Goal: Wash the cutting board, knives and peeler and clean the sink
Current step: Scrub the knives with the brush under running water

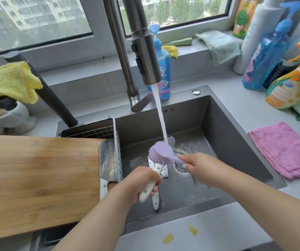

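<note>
Right hand (pixel 194 166): grips purple brush (pixel 161 152) under running water, frame centre.
Left hand (pixel 145 180): clasps white-handled knife (pixel 150 185) over sink (pixel 236 142).

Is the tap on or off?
On. A white stream of water runs from the tap spout onto the purple brush held over the sink.

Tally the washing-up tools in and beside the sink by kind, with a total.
Cutting board: 1
White-handled utensils: 3 (held utensil in the left hand, loose utensil lying in the sink, cleaver at the board's right edge)
Purple brush, gripped by the right hand: 1
Total: 5
</note>
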A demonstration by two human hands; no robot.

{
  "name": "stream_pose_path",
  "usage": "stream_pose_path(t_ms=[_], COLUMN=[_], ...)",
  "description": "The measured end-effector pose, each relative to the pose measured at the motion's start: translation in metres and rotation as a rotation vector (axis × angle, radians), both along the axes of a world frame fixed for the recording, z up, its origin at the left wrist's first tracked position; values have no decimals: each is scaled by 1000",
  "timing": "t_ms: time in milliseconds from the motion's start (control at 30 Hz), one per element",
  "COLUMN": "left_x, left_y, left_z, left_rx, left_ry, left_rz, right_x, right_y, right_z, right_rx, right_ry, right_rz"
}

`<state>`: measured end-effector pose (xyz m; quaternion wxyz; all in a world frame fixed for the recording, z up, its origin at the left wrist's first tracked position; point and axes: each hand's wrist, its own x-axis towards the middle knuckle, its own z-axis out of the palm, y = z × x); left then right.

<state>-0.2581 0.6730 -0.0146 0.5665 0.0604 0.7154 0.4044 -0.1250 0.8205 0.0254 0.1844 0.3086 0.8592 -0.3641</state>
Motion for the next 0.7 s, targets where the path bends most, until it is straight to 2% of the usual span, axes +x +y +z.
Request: stream_pose_path(t_ms=[133,200,300,467,600,700], left_x=[4,6,6,9,10,14], left_y=[-2,-2,-3,-6,-6,-5], left_z=[-1,-1,-4,-7,-8,-9], left_rx=[27,35,46,33,38,52], left_ry=[-76,-74,-32,144,155,124], left_rz=[-46,-30,-6,-99,-107,-125], right_x=[-13,-13,-7,-15,-10,-15], right_y=[28,21,-2,30,6,10], right_z=[-5,1,10,-10,0,-1], right_rx=[196,176,94,260,206,219], right_ry=[-115,-149,-53,-92,-128,-102], right_rz=[-29,45,101,38,151,122])
